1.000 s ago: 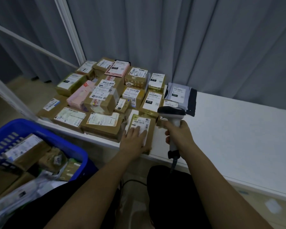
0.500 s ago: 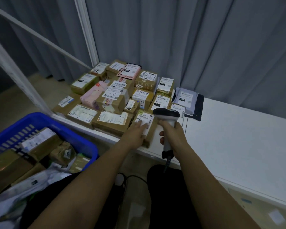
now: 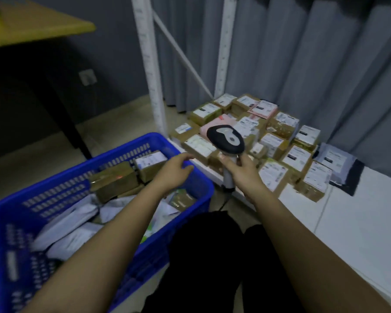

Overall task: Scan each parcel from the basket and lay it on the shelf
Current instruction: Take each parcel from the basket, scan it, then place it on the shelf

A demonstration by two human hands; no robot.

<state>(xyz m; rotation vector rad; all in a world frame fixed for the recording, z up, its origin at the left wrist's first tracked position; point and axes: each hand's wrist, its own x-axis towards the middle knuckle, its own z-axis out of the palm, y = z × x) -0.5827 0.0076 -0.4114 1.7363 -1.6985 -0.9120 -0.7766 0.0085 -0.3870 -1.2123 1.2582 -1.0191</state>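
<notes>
blue basket point(image 3: 190, 177), white shelf point(image 3: 359, 222), brown parcels point(image 3: 280, 129)

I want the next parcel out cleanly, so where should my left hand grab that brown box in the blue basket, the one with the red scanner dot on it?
Judging from this view, take the brown box across its short width, from above. Its top face lies bare, while loose mailers crowd its near side. The left hand hovers nearby.

Head view. Right hand point(image 3: 242, 170) grips the handle of a barcode scanner point(image 3: 226, 139), head up, cable hanging below. Left hand point(image 3: 174, 169) hovers over the blue basket point(image 3: 54, 193), fingers loosely curled, holding nothing. Basket holds brown cardboard boxes point(image 3: 114, 182) and white mailer bags point(image 3: 75, 219). Labelled parcels point(image 3: 280, 143) lie packed together on the white shelf point(image 3: 359, 227), a grey mailer point(image 3: 335, 160) just beside them. Grey curtain point(image 3: 303, 64) behind; yellow table point(image 3: 32, 26) upper left.
</notes>
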